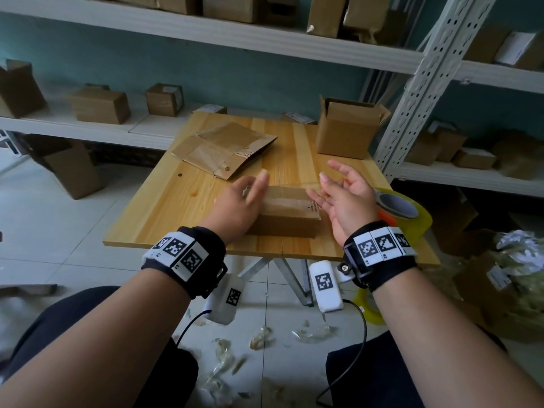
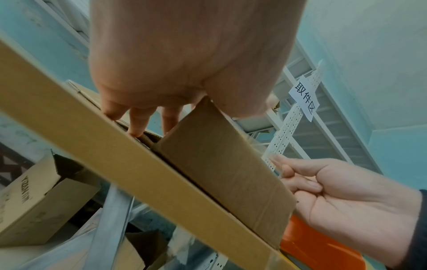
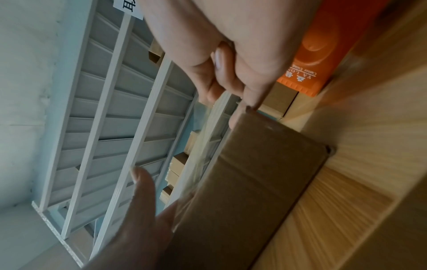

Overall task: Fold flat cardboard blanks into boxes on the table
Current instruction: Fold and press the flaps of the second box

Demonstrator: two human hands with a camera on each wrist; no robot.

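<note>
A small closed cardboard box point(image 1: 287, 212) point(image 2: 219, 164) point(image 3: 254, 182) lies on the wooden table point(image 1: 182, 201) near its front edge. My left hand point(image 1: 244, 201) point(image 2: 180, 54) is at the box's left end, fingers straight, thumb raised over the top. To the right of the box my right hand point(image 1: 343, 195) point(image 2: 346, 197) point(image 3: 231, 45) is palm-up, with its middle fingers curled on a thin strip of clear tape point(image 3: 208, 142). The strip stretches over the box toward the left thumb. Flat cardboard blanks point(image 1: 223, 148) lie further back.
An open box point(image 1: 347, 128) stands at the table's back right. A tape roll with an orange dispenser point(image 1: 400, 207) sits at the right edge. White shelves point(image 1: 206, 33) with boxes stand behind the table. Tape scraps litter the floor point(image 1: 259, 340).
</note>
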